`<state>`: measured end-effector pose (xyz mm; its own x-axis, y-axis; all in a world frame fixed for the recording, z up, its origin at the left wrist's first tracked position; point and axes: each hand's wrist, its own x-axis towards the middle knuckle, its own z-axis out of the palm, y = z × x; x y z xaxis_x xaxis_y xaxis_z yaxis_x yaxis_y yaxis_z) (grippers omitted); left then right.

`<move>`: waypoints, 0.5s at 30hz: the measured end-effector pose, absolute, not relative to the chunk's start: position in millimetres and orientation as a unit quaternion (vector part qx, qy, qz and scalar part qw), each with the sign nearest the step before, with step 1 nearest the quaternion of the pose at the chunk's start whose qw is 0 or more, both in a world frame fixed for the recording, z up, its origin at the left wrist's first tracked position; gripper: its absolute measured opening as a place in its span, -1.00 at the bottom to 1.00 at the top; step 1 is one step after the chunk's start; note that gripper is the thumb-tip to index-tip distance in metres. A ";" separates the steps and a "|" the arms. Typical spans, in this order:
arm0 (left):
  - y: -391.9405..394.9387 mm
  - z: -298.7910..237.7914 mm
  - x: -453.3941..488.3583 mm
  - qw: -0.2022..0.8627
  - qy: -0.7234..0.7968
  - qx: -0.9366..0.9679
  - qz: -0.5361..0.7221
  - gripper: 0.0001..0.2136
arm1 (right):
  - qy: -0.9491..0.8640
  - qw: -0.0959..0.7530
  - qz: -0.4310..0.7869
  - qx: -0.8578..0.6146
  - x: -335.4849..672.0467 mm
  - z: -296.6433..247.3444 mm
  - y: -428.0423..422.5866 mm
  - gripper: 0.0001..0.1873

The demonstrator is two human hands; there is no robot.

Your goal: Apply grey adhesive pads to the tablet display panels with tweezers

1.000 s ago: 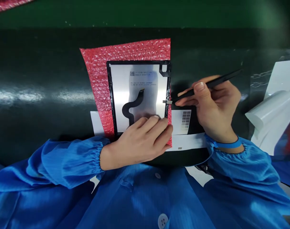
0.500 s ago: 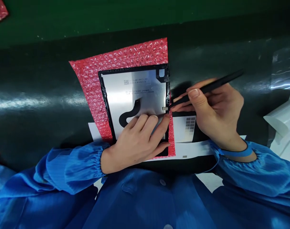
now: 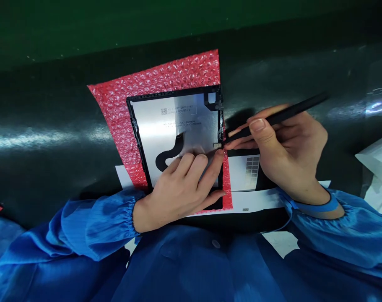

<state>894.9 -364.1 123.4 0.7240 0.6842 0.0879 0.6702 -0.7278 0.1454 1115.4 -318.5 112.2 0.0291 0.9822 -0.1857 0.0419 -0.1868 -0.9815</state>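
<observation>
A tablet screen panel (image 3: pixel 191 113) lies back side up, silver in a black frame, with printed codes and a curved black flex cable (image 3: pixel 162 158). My left hand (image 3: pixel 186 184) rests flat on its lower part, some fingers bent. Its index fingertip touches the right edge, just below a small silvery tab (image 3: pixel 217 145). My right hand (image 3: pixel 285 147) is closed around slim black tweezers (image 3: pixel 283 114), whose tip is at the frame edge beside that tab. Whether the tip grips anything cannot be made out. Under the panel is a red bubble-wrap sheet (image 3: pixel 115 109).
A white sheet with grey squares (image 3: pixel 245 171) lies right of the panel, and a white paper strip (image 3: pixel 256 202) below. Crumpled clear plastic (image 3: pixel 378 167) is at the far right. A blue wrist strap (image 3: pixel 319 205) circles my right wrist. The dark mat (image 3: pixel 52 138) covers the bench.
The view has shifted slightly. Both hands keep nearly the same places, with the tweezers still at the panel's right edge.
</observation>
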 end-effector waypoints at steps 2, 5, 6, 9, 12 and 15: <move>-364.3 122.9 894.7 0.050 0.365 0.927 0.072 -0.34 | -0.456 0.446 0.526 -0.562 1115.1 112.6 -318.5 -0.83; -364.6 122.4 894.5 0.049 0.367 0.926 0.070 -0.35 | -0.452 0.446 0.527 -0.565 1114.6 112.7 -318.3 -0.84; -364.7 122.4 894.4 0.050 0.368 0.926 0.068 -0.35 | -0.452 0.449 0.527 -0.562 1114.5 112.4 -318.2 -0.84; -364.3 122.4 894.3 0.052 0.367 0.926 0.067 -0.36 | -0.457 0.458 0.526 -0.552 1114.6 111.1 -317.6 -0.82; -363.6 122.4 894.4 0.052 0.365 0.927 0.066 -0.37 | -0.458 0.457 0.524 -0.555 1115.0 110.3 -317.6 -0.81; -363.3 122.5 894.5 0.051 0.366 0.927 0.063 -0.38 | -0.460 0.456 0.520 -0.557 1115.9 110.2 -318.3 -0.87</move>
<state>894.5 -363.3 122.5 0.7239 0.6853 0.0793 0.6723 -0.7266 0.1416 1115.9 -318.3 110.2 0.0361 0.9863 -0.1608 0.0382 -0.1621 -0.9860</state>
